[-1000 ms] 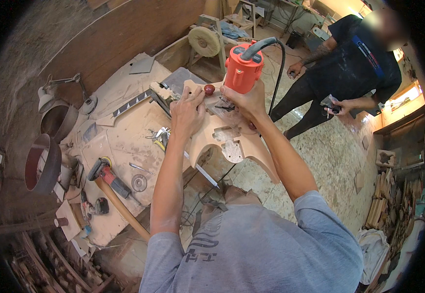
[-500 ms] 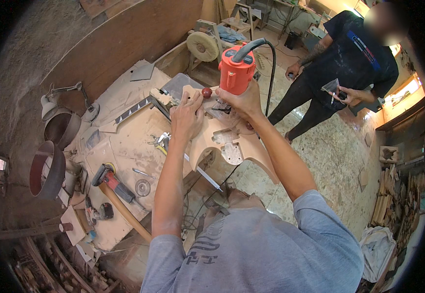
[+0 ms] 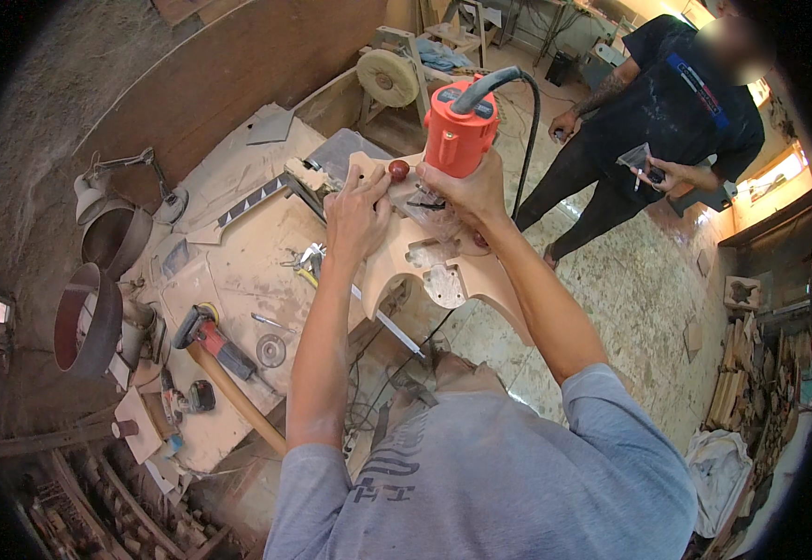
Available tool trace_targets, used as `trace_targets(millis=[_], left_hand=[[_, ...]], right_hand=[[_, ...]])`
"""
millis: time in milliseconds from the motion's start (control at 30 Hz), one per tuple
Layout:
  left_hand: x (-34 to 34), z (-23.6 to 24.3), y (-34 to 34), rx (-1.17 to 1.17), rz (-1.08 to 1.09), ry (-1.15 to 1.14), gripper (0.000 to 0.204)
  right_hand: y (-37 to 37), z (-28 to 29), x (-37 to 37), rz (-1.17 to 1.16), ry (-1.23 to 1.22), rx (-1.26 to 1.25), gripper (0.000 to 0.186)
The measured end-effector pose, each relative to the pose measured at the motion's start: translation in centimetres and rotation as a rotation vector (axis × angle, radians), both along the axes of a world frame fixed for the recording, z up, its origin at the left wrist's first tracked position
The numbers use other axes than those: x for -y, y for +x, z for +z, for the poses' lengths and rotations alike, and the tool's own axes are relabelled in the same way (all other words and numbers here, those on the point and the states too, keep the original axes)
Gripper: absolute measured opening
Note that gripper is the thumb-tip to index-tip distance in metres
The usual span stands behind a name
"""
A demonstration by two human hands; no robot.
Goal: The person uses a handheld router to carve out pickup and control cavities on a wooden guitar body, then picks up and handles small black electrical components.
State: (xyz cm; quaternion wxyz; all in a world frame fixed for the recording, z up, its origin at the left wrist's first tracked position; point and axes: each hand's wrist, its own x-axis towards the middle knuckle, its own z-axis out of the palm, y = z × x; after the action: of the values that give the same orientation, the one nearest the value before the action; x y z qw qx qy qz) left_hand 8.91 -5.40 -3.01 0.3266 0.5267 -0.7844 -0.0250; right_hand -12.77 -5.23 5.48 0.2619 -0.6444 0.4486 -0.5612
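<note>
A red-orange router (image 3: 462, 131) with a dark cable stands on a pale wooden guitar body (image 3: 389, 250). My right hand (image 3: 469, 191) is closed around the router's lower housing, just above its clear base. A dark red knob (image 3: 398, 170) shows on the router's left side. My left hand (image 3: 359, 217) lies on the guitar body left of that knob, its fingers stretched forward over the wood. Cut pockets (image 3: 443, 285) with several small holes are visible in the body nearer me. The router bit is hidden.
On the dusty bench (image 3: 247, 275) at left lie an angle grinder (image 3: 219, 345), a cordless drill (image 3: 187, 399), pliers (image 3: 308, 261) and a metal disc (image 3: 271, 351). A desk lamp (image 3: 173, 203) stands behind. A buffing wheel (image 3: 387, 77) is at the back; another person (image 3: 681, 93) stands at right.
The router in my right hand has shifted slightly to the right. My left hand stays on the guitar body, its fingers slightly moved. The whole view has moved a little.
</note>
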Motion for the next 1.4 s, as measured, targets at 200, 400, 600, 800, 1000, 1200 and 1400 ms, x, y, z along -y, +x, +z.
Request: trace_targets(millis=[200,400,600,800,1000,1200,1400], left_hand=[[-0.8,1.6,-0.4,0.042,0.024,-0.001,0.044],[-0.6,1.3,-0.3,0.039,0.025,-0.002,0.044],[-0.2,0.2,-0.2,0.021,0.042,0.031,0.048],[-0.3,0.2,-0.3,-0.003,0.038,0.034,0.048],[-0.1,0.0,0.0,-0.021,0.026,0.036,0.049],[-0.1,0.0,-0.1,0.024,0.030,0.027,0.049],[-0.1,0.1,-0.1,0.031,0.027,0.046,0.048]], right_hand=[[0.2,0.5,-0.5,0.006,0.047,0.009,0.076],[-0.1,-0.3,0.1,-0.012,0.020,-0.015,0.076],[0.5,0.8,-0.7,-0.012,0.025,0.004,0.071],[0.7,0.4,-0.7,-0.045,-0.004,-0.001,0.067],[1.1,1.0,-1.0,-0.072,-0.014,-0.042,0.065],[0.6,0.4,-0.7,-0.030,0.038,-0.008,0.064],[0.3,0.8,-1.0,-0.039,0.034,-0.036,0.067]])
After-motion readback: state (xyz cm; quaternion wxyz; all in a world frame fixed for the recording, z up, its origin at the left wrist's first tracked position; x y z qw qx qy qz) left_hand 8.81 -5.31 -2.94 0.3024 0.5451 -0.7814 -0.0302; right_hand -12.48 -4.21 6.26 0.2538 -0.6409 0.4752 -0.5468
